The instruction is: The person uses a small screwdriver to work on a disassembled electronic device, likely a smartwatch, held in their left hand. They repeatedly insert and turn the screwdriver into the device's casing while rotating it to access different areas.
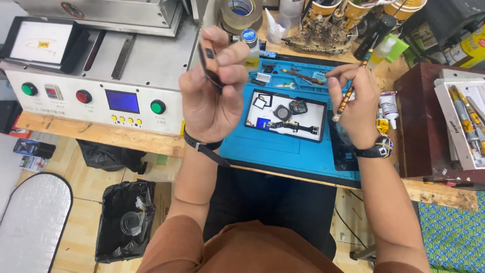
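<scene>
Small rectangular watch case (209,63), copper-edged with dark face, pinched in left hand (212,96).

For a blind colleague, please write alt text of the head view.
Left hand holds up a small dark watch body; right hand holds a thin brush. Below, watch parts lie on a white tray on a blue mat.
</scene>
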